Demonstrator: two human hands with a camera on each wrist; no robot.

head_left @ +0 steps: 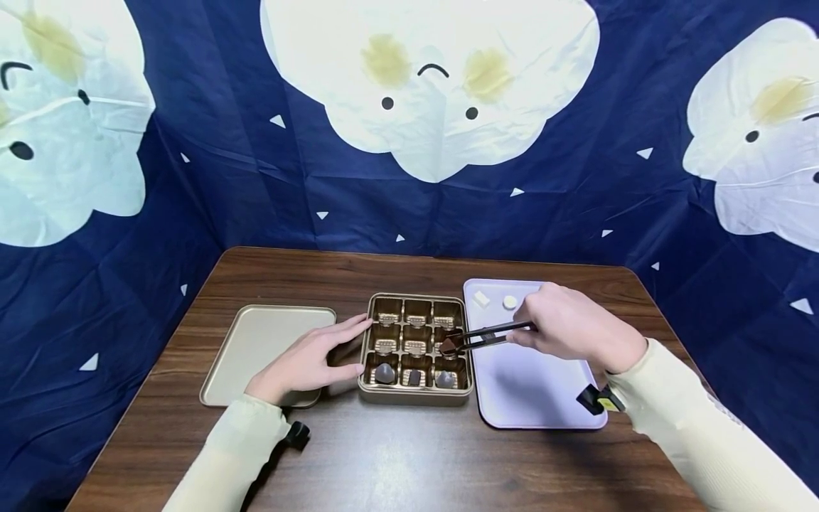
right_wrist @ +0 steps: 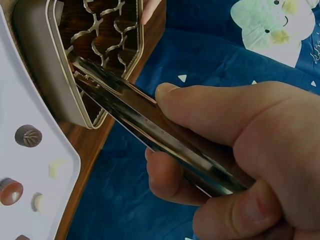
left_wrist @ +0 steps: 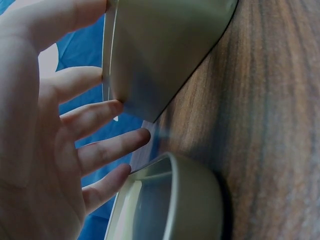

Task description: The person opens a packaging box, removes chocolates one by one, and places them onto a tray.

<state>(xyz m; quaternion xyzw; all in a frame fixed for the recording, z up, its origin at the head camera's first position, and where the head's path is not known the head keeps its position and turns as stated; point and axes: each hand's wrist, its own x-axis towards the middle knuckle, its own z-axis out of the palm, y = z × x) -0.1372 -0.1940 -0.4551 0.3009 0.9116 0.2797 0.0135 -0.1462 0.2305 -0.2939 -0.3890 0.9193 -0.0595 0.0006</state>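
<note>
My right hand (head_left: 569, 323) grips black tongs (head_left: 505, 327), whose tips reach into the right compartment of the middle row in a gold tin (head_left: 416, 400). A brown chocolate (head_left: 448, 346) is at the tips in the head view; whether it touches the compartment floor I cannot tell. Along the front row sit a round dark chocolate (head_left: 384, 373), a small square one (head_left: 414, 377) and a greyish-brown one (head_left: 445, 380). With extended fingers, my left hand (head_left: 310, 359) touches the tin's left rim. The left wrist view shows fingertips against the tin's side (left_wrist: 165, 45).
Right of the tin lies a lavender tray (head_left: 531, 412) with white pieces (head_left: 482, 299) near its far edge. The right wrist view also shows a leaf-patterned dark chocolate (right_wrist: 28, 136) and a round brown one (right_wrist: 10, 191) there. A shallow gold lid (head_left: 262, 341) lies left.
</note>
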